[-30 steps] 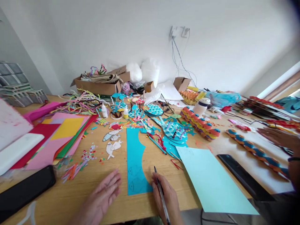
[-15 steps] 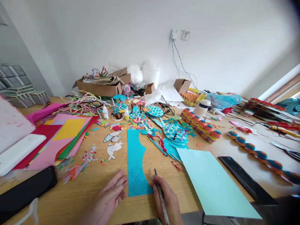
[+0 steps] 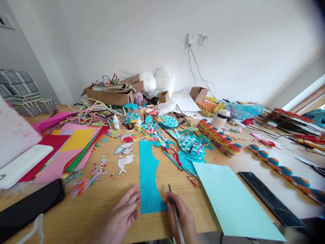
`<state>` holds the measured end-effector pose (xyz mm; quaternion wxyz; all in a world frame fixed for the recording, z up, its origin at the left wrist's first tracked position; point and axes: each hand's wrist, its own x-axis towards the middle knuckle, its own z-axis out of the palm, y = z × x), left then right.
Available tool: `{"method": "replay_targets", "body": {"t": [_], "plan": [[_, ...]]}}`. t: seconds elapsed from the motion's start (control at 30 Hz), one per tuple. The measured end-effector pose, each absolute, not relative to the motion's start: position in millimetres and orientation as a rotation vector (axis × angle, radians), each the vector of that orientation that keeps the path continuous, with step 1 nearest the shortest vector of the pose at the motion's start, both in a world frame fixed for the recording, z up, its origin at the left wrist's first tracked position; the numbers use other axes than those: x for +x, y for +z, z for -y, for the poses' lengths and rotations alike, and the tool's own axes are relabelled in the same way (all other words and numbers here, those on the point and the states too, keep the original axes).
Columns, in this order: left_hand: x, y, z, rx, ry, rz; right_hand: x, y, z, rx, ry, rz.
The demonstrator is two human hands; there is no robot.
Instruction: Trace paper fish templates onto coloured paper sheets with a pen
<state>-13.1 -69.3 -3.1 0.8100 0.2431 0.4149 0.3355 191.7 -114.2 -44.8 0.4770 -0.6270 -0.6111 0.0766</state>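
Note:
A blue paper strip (image 3: 148, 169) with a curved right edge lies on the wooden table, pencil-like fish outlines drawn on its lower part. My left hand (image 3: 124, 210) rests at the strip's lower left edge, fingers apart and holding nothing. At the lower right corner of the strip, my right hand (image 3: 180, 217) grips a pen (image 3: 175, 211), whose tip points up and away from me over bare wood. Cut-out white fish (image 3: 125, 162) lie left of the strip's upper half.
Coloured paper sheets (image 3: 73, 142) and a black phone (image 3: 33, 206) lie left. A pale green sheet (image 3: 233, 200) and a dark bar (image 3: 269, 198) are on the right. Beyond the strip stand glue bottles (image 3: 115, 122), blue crafts (image 3: 190, 144) and cardboard boxes (image 3: 110, 96).
The whole view has shifted slightly, so objects appear a little further right. Both hands keep nearly the same place beside the strip, and the pen is still held.

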Motion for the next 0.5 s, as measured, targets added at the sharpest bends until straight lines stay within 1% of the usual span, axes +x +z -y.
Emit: {"method": "replay_targets", "body": {"t": [0.3, 0.5], "plan": [[-14, -23, 71, 0.514, 0.75, -0.877, 193, -44, 115, -1.504, 0.183, 1.535], [-14, -4, 71, 0.485, 0.715, -0.85, 186, -38, 115, -1.553, 0.259, 1.394]]}}
